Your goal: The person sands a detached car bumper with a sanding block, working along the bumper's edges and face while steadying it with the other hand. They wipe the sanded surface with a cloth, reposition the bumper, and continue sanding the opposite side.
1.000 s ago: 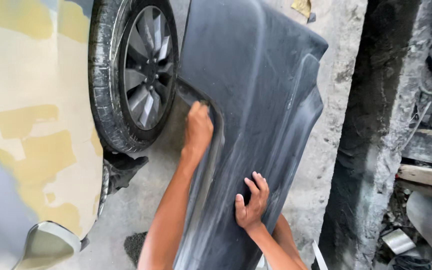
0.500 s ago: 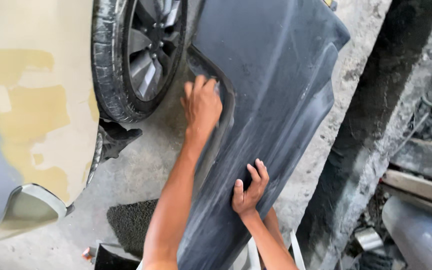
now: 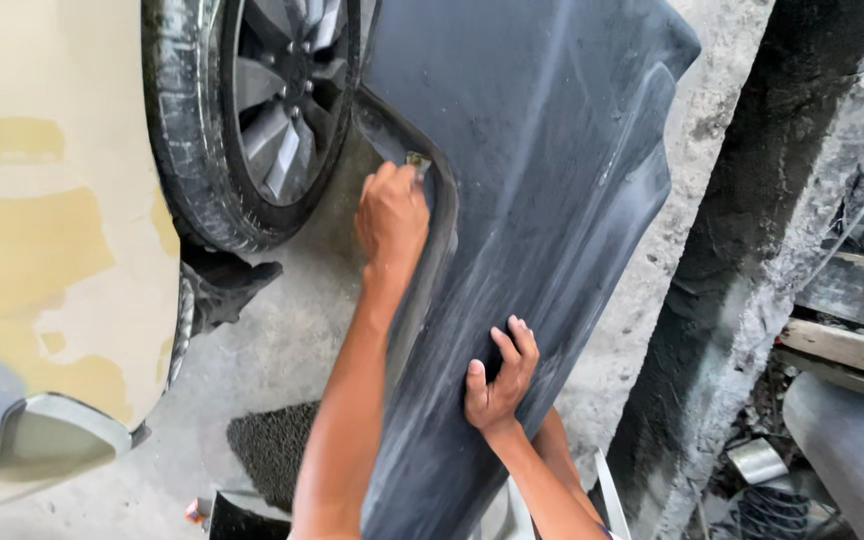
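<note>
At the far left stood a car body panel (image 3: pixel 42 250), cream-coloured with yellowish patches of filler and a grey lower edge. Just beside it was a black rubber tyre (image 3: pixel 187 130) on a grey spoked alloy wheel (image 3: pixel 287 100), resting on the bare concrete floor (image 3: pixel 252 370). A dark, coarse mat (image 3: pixel 272 450) lay on that floor near the bottom edge of the view.

The left hand (image 3: pixel 392 215) reached up along the curved wheel-arch edge of a large dark grey, dusty car fender panel (image 3: pixel 552 170), which stood upright and tilted, leaning close to the tyre. The left fingers were clenched around a small brownish-grey sanding pad (image 3: pixel 418 160), pressed against the inner lip of the arch; only a corner of the pad showed above the knuckles.

Further right and lower, the right hand (image 3: pixel 497 380) lay on the outer face of the fender, fingers spread and loosely curled, palm against the surface, grasping nothing. The fender's upper corner rose to the top edge of the view.

To the right of the panel ran a strip of pale concrete, then a rough, dark concrete pillar (image 3: pixel 742 250). Past it, at the right edge, lay weathered wooden boards (image 3: pixel 852 300) and a grey metal cylinder (image 3: pixel 852 450).
</note>
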